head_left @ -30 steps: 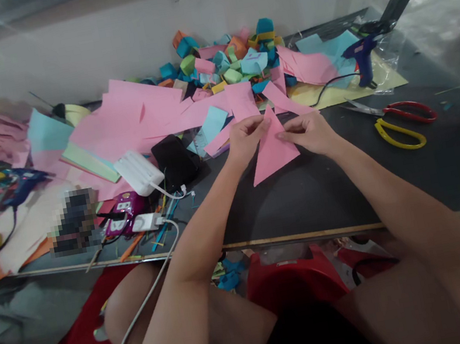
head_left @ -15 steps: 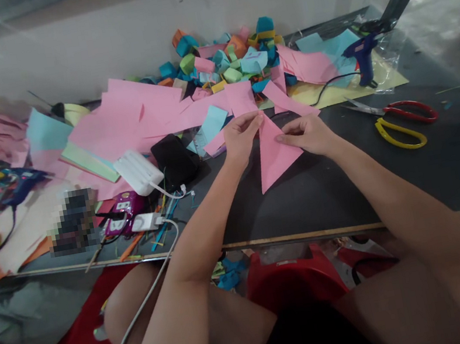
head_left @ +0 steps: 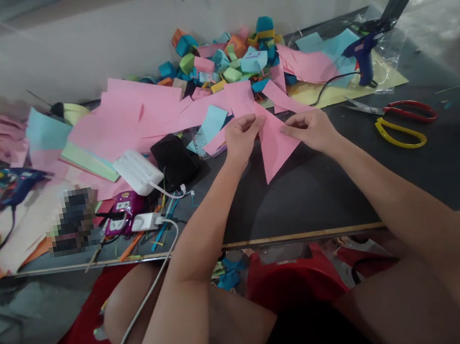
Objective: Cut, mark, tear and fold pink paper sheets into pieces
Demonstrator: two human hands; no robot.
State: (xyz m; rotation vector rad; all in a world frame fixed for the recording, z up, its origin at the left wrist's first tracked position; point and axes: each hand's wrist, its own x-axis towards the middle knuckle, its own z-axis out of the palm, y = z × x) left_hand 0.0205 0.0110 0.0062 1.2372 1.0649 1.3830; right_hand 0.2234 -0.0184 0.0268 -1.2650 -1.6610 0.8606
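A pink paper triangle (head_left: 275, 143) hangs over the dark table between my hands, one corner pointing down toward me. My left hand (head_left: 244, 138) pinches its left edge between thumb and fingers. On the other side, my right hand (head_left: 311, 128) is closed on its right edge, thumb in front. Just behind lie a pink paper piece (head_left: 240, 98) and a pink strip (head_left: 288, 98). Scissors (head_left: 398, 118) with one red and one yellow handle rest to the right of my right hand.
Folded colored paper pieces (head_left: 230, 59) are heaped by the wall. A blue glue gun (head_left: 364, 60) stands back right. Left are pink sheets (head_left: 101, 123), a white power bank (head_left: 138, 172), a black pouch (head_left: 175, 159) and a cable over the table edge (head_left: 312, 234).
The pink triangle has turned slightly, its lower corner shifting right and a little up. My right hand has moved a bit to the right along with it.
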